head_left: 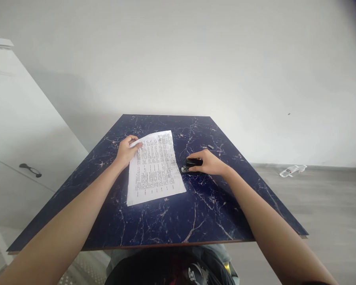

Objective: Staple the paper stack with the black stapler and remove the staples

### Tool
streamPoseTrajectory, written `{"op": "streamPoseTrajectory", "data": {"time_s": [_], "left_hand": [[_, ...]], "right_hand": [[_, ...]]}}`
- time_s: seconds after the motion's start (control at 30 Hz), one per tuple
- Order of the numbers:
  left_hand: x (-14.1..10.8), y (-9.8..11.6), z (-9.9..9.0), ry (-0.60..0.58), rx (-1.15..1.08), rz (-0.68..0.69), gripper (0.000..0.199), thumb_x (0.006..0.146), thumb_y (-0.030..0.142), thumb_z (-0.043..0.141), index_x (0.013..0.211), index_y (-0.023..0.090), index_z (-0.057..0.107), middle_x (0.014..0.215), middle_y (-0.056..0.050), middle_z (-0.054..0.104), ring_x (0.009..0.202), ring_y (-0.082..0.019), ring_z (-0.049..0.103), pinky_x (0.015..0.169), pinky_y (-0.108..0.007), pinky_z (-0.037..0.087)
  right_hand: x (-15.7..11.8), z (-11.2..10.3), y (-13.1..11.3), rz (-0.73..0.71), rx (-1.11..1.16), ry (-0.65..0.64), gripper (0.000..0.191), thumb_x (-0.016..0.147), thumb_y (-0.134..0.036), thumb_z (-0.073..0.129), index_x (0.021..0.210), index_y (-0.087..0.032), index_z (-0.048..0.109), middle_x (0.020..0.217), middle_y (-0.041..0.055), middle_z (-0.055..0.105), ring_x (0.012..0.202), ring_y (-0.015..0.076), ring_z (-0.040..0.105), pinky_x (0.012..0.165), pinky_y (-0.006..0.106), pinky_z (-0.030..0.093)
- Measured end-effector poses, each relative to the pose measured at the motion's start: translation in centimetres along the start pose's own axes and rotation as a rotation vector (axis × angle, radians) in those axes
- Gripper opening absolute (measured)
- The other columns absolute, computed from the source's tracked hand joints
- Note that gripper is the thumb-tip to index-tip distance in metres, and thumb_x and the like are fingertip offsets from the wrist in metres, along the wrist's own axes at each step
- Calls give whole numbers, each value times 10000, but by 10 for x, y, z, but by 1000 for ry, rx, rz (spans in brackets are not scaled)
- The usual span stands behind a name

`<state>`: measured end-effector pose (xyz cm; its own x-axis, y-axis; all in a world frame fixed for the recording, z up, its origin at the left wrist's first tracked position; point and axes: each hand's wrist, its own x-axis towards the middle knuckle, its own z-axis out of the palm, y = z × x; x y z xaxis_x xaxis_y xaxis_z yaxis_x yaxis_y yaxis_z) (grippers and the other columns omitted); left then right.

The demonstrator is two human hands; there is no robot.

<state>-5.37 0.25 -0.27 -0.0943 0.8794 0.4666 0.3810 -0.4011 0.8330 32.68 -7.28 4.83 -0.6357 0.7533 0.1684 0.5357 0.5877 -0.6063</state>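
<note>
Printed sheets of paper lie at a slant over the middle of the dark blue marbled table. My left hand pinches their upper left edge, thumb on top and fingers beneath. To the right of the paper, my right hand is closed around a small black stapler. The stapler's metal front end points left, close to the paper's right edge; whether they touch I cannot tell. Just beyond my right hand lies a small dark strip, perhaps a row of staples.
A white cabinet with a dark handle stands left of the table. The pale wall rises behind it. On the grey floor at right lies a clear plastic item. My lap is at the table's front edge.
</note>
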Motion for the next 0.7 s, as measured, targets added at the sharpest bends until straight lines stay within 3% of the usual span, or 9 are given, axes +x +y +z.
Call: {"op": "streamPoseTrajectory", "data": {"time_s": [0.2,0.43,0.7], "left_hand": [[0,8,-2,36,3,4,215,739,324,762,855,204,627,866,-18,667,791,-190,618,740,-289,461],[3,6,-7,86,-90,-20,237,738,343,786,867,208,640,789,5,629,683,-157,557,651,-271,417],[5,3,-11,113,-176,-63,257,718,359,803,851,212,640,790,11,610,689,-153,561,630,-262,423]], "right_hand": [[2,7,-6,-26,8,-40,358,821,-379,805,1156,-257,780,1140,54,760,1001,263,721,839,371,582],[2,7,-10,-31,-33,-47,350,829,-367,796,1163,-264,780,1137,45,760,1020,268,719,860,376,586],[2,9,-11,-37,-37,-25,341,837,-367,791,1153,-240,777,1156,63,756,1019,270,718,868,378,581]]}}
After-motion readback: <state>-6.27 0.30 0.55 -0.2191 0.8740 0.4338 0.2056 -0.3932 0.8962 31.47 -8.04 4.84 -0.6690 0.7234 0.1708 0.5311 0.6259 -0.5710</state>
